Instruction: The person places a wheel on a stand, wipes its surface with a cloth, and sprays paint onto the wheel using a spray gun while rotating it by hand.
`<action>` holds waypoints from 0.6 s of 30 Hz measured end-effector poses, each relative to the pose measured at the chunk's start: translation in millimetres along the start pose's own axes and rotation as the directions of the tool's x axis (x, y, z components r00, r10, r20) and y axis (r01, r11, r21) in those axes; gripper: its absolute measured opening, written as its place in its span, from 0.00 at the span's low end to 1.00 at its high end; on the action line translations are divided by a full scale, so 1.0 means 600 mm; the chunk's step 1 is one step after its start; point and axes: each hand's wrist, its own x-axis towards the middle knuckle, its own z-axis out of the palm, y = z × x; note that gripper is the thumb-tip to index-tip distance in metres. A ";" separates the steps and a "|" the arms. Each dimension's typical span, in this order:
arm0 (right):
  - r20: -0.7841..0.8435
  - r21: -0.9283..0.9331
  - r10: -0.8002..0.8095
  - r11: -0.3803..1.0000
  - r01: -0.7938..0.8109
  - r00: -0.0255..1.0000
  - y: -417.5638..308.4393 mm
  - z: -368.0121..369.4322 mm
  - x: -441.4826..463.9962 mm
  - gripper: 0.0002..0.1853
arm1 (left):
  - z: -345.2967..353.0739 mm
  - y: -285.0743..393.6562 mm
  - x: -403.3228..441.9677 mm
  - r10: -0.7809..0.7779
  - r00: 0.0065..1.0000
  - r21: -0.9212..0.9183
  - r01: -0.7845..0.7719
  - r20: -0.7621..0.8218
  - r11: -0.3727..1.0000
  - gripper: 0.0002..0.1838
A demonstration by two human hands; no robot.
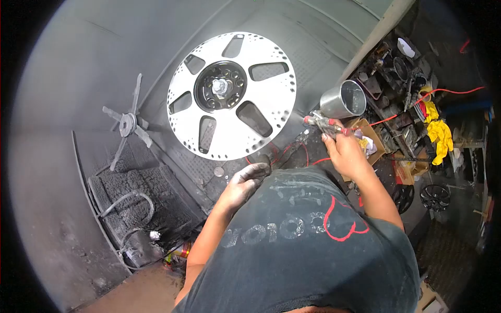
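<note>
My right hand [342, 151] is closed around a spray gun [324, 123] with a shiny metal cup [343, 99] on it. The gun's nozzle points left at a white wheel cover or disc [276, 99], just apart from its right edge. Slots and small holes pierce the disc, and its black hub [220, 86] has a silver fitting in the middle. Below the disc, close to my shirt, my left hand [249, 180] is dusted with pale powder. Its fingers are curled together, and whatever may be inside them is hidden.
A grey stand with radiating arms [127, 125] is at the left, above a dark textured block [133, 193]. A red hose [417, 99] runs across the right side. Shelves [383, 94] hold cluttered tools, and yellow gloves or cloths [441, 138] hang there. Dark wheels [434, 197] stand lower right.
</note>
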 end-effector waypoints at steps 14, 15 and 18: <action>-0.083 0.265 0.093 0.962 -0.068 0.992 -0.043 -0.065 0.013 0.11 | -0.061 -0.035 0.002 0.104 0.830 -0.601 -0.477 -0.547 0.641 0.32; -0.092 0.148 0.055 0.988 -0.040 0.994 -0.035 -0.076 0.020 0.10 | -0.063 -0.036 0.002 0.084 0.829 -0.616 -0.474 -0.552 0.629 0.32; -0.152 -0.026 0.038 0.999 -0.043 0.988 -0.014 -0.084 0.036 0.11 | -0.065 -0.034 0.001 0.085 0.817 -0.626 -0.499 -0.570 0.599 0.32</action>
